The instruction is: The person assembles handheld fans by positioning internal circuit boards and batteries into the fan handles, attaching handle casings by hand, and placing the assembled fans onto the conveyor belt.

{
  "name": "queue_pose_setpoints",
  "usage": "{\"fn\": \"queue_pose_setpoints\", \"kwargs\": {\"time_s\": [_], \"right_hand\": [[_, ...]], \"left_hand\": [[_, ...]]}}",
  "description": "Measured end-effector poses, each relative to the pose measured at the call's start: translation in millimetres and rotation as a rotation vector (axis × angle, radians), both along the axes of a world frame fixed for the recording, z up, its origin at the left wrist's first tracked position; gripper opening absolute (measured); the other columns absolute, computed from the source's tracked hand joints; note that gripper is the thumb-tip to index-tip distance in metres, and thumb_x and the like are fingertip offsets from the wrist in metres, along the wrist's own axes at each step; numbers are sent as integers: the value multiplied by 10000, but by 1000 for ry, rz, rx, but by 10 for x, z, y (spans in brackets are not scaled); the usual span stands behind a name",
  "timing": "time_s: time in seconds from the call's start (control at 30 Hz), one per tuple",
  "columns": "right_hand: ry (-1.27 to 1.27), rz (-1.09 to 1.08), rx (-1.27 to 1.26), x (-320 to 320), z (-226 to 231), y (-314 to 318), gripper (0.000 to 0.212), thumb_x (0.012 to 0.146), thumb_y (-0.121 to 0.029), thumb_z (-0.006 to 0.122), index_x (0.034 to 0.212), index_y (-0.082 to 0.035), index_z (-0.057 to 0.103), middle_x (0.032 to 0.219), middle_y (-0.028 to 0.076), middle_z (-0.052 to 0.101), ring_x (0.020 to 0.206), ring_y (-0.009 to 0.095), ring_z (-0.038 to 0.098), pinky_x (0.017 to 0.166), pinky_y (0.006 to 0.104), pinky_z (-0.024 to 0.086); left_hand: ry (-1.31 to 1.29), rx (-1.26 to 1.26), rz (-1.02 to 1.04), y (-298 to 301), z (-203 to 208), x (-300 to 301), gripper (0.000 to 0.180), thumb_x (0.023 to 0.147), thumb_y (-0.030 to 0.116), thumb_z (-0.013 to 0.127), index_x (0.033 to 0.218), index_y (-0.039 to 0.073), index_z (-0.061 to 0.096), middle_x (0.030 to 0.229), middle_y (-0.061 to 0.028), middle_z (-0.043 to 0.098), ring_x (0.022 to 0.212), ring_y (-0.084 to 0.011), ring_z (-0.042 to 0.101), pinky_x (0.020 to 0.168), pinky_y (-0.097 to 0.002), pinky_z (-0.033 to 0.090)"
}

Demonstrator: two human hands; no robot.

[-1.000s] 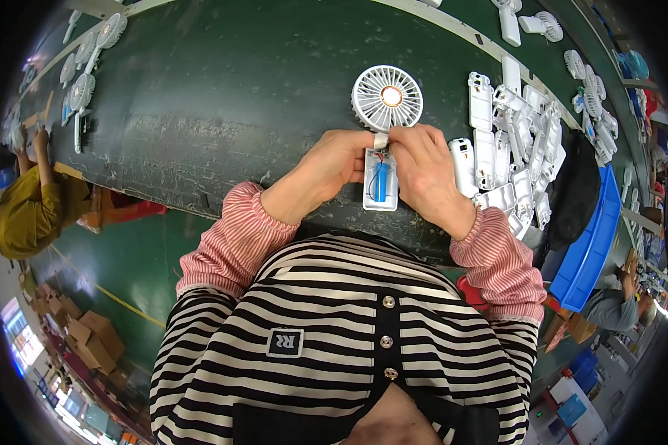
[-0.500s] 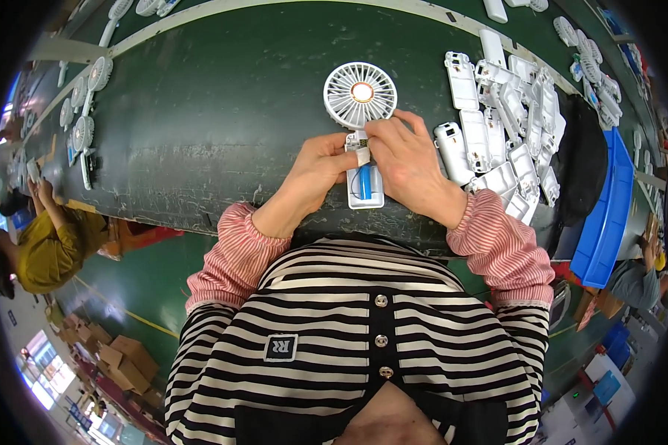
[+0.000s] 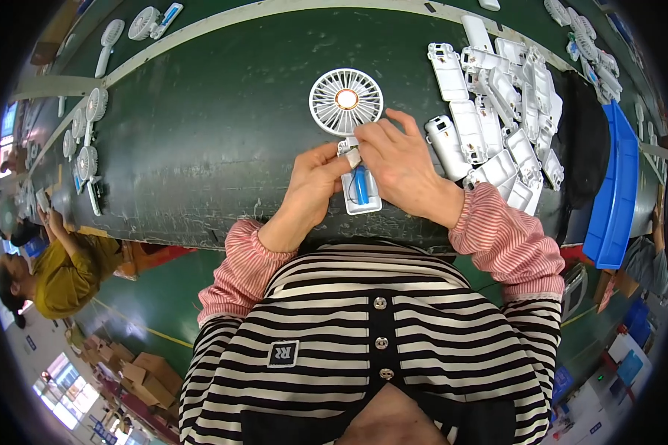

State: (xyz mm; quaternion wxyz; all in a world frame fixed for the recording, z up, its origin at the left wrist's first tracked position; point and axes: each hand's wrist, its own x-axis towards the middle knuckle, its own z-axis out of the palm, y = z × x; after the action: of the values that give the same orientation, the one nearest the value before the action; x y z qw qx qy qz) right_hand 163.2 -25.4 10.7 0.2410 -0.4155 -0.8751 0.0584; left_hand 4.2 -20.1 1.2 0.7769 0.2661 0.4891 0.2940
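- White handheld fan: task item, face up on counter, nr the near edge; round head toward far edge, opened handle toward near edge, betw. both hands.
- Blue battery cell: lies lengthwise in the handle cavity, exposed.
- L hand: thumb and fingers closed on upper handle from its left side; thumb tip at a small pale tab above the cell.
- R hand: fingers bent close together over the neck, just below the head; index raised slightly apart. Exact object betw. its tips hidden; can't tell if pinching.
- Handling (est.): light, stiff plastic, prob. smooth and a bit slippery; head ribs thin, so may crack if squeezed. Pale tab looks thin, prob. flexible.
- Best hold (est.): handle side walls or solid neck; avoid pressing ribs, pulling on cell or straining its connections.
- White shells: heaped toward counter's right end, nearest one just right of R hand; black cloth beyond, then blue tray at the right end.
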Motion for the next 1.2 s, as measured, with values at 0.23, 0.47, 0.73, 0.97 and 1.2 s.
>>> {"fn": "queue_pose_setpoints", "kwargs": {"time_s": [0.23,0.47,0.73,0.97,1.2], "right_hand": [[81,-106,9,9,-50,-26,79,632,-55,584,693,-57,534,759,52,466,723,200,501,726,356,358],[164,-160,-136,27,-86,-34,56,643,-56,592,680,-70,553,731,47,478,692,198,511,653,327,339],[227,-143,-224,87,-140,-12,102,671,-18,565,759,-69,562,772,47,485,717,224,512,658,331,363],[221,-124,-202,144,-121,-19,107,660,-43,586,755,-76,550,749,34,492,718,206,522,675,322,356],[192,-107,-227,145,-68,-34,169,665,-37,588,830,-62,556,803,47,516,748,224,530,668,338,369]], "left_hand": [[-31,55,67,-57,-40,55,197,834,82,527,971,-46,585,827,-49,595,695,-99,566,595,-228,470],[-40,24,91,-40,-78,67,170,826,71,536,930,-54,589,798,-48,590,665,-92,543,578,-225,446],[-34,-3,129,-24,-64,135,172,826,62,528,929,-62,587,797,-58,593,658,-101,547,570,-228,450],[-108,-96,-37,139,-20,42,249,816,178,536,947,-30,578,824,-72,613,696,-145,600,584,-261,491],[-128,-51,-174,173,-60,3,223,817,75,541,1012,-29,572,856,-62,621,710,-113,604,616,-246,510]]}}
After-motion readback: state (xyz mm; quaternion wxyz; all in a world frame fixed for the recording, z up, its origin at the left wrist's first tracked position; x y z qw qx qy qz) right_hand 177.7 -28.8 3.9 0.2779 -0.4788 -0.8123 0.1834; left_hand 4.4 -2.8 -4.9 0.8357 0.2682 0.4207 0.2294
